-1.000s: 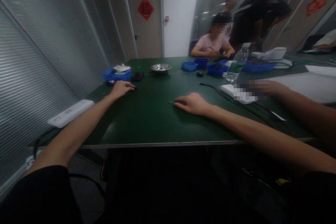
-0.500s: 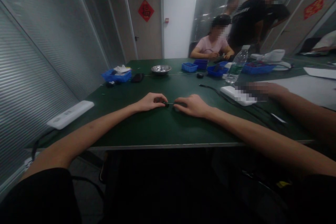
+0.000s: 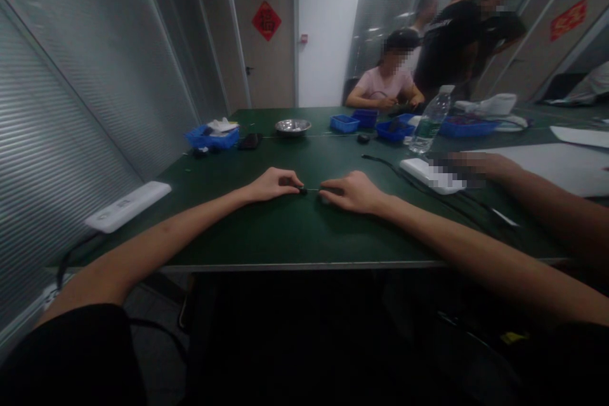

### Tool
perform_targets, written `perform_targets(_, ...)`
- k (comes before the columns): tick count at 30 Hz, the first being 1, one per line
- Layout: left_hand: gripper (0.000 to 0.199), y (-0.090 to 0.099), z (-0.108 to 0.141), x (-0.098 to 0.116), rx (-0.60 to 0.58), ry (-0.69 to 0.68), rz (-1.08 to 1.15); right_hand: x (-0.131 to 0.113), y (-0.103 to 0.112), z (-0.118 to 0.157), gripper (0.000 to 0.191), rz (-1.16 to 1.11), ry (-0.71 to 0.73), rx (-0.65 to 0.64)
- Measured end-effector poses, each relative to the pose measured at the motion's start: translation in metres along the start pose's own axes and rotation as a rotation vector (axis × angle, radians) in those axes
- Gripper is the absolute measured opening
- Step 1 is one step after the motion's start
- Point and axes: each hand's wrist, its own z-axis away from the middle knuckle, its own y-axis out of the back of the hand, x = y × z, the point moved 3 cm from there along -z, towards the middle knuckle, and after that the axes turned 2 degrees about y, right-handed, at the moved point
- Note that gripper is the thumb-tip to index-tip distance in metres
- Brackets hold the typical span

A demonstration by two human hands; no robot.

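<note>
Above the green table (image 3: 266, 235), my left hand (image 3: 272, 185) pinches a small black part (image 3: 303, 190) between thumb and fingertips. Just to its right, my right hand (image 3: 354, 192) is closed on a tool with a thin metal shaft (image 3: 312, 189), which looks like a screwdriver. Its handle is mostly hidden in my fingers. The shaft points left at the black part; whether its tip touches the part is too small to tell.
A steel bowl (image 3: 292, 127), a blue bin (image 3: 212, 137) and a dark phone (image 3: 250, 141) stand beyond my hands. White power strip (image 3: 128, 206) lies left. At right are a bottle (image 3: 428, 127), a white box (image 3: 428, 176), cables and another person's arm (image 3: 533, 190).
My right hand has shifted slightly to the right, and a little more of the metal shaft shows. My left hand stays nearly still with the black part.
</note>
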Motion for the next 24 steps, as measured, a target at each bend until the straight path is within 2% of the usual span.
perform_targets(9,0.032,0.0,0.001,-0.001,0.022,-0.014,-0.038,-0.007,-0.003,0.0,0.049,0.052,0.054,-0.009)
perform_targets(16,0.034,0.0,0.002,0.001,0.027,0.002,0.002,-0.012,-0.005,0.001,0.046,0.065,0.02,0.035)
perform_targets(24,0.032,0.0,0.002,0.003,0.049,-0.029,-0.059,-0.02,-0.006,-0.003,0.045,0.072,0.051,0.016)
